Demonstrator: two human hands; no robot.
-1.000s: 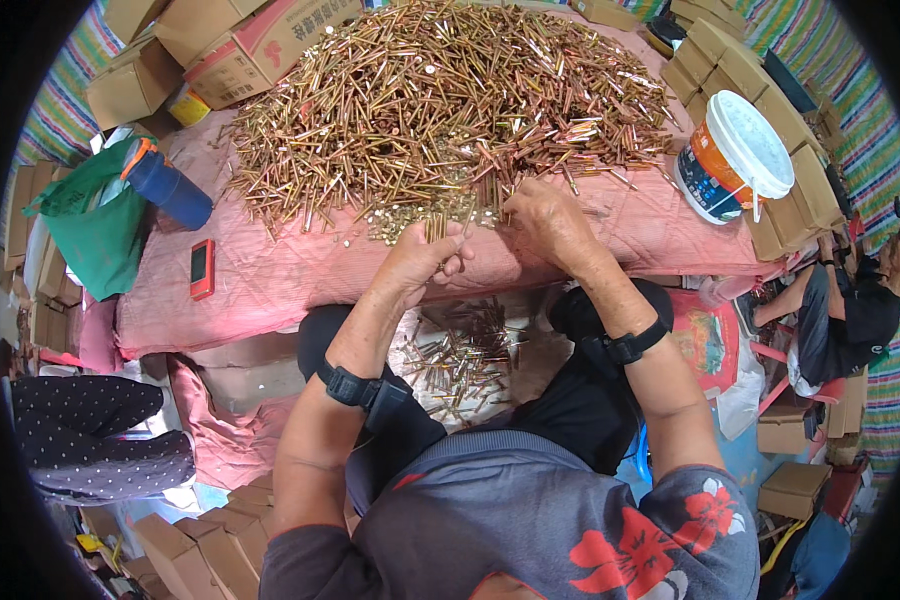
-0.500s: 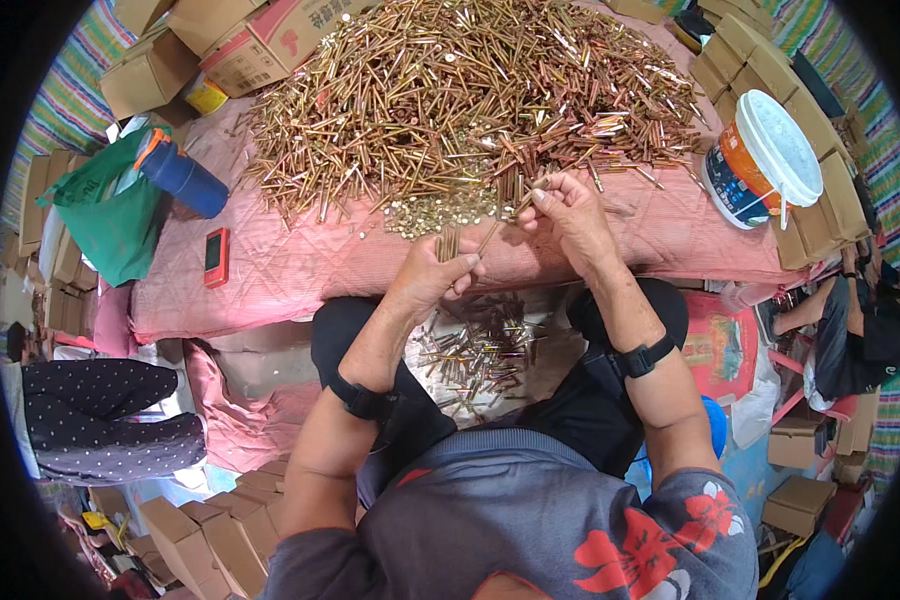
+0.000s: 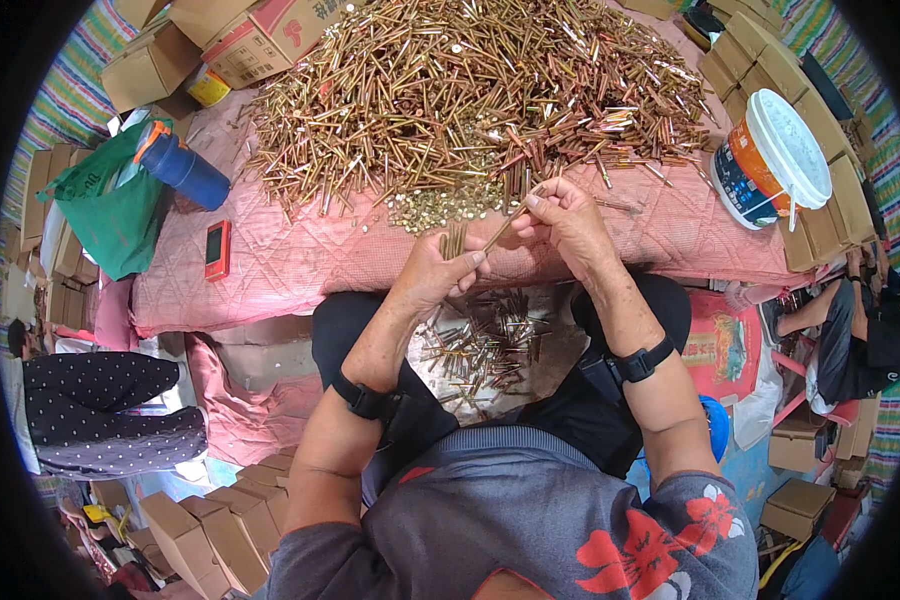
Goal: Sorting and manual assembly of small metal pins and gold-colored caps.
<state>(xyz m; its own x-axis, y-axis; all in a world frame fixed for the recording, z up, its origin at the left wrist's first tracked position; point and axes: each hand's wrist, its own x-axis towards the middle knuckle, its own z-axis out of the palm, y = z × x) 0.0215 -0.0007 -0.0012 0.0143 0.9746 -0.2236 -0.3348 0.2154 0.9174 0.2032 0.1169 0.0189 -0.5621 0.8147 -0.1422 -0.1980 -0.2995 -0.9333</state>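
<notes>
A small bundle of slim brass-coloured metal rods stands up out of my left hand, which is closed round it. My right hand pinches a single metal rod between thumb and fingers. That rod slants down to the left, its lower end at my left thumb. Both hands are over the front edge of the pink-covered table. Just beyond them lie many small round metal pieces, and behind these rises a large heap of similar rods.
More rods lie below, between my knees. At the left are a red-cased device, a blue bottle and a green bag. A white-rimmed bucket stands right. Cardboard boxes and other people's legs flank me.
My right hand has shifted slightly, and the rod in its fingers now shows more plainly, slanting toward my left thumb. The left hand keeps its bundle. The whole view has moved a little.
</notes>
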